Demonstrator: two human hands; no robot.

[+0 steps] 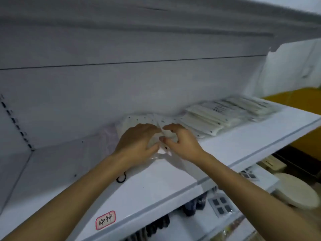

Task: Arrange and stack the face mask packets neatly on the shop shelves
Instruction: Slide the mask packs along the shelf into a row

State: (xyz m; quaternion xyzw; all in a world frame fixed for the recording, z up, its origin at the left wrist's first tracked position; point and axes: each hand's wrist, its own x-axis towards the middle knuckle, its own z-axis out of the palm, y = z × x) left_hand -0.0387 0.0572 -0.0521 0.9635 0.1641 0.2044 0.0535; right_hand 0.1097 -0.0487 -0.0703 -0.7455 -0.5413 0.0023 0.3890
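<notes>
Both hands, left hand [137, 140] and right hand [180, 141], curl round a mask packet [166, 136] on the white shelf [225, 146] (beside 1 stacked row [225, 112]); light, slippery film, best gripped by its edges

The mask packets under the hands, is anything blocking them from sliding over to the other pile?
Nothing visible does. Both the left hand and right hand grip the mask packets, and they already reach the neighbouring row of packets.
</notes>
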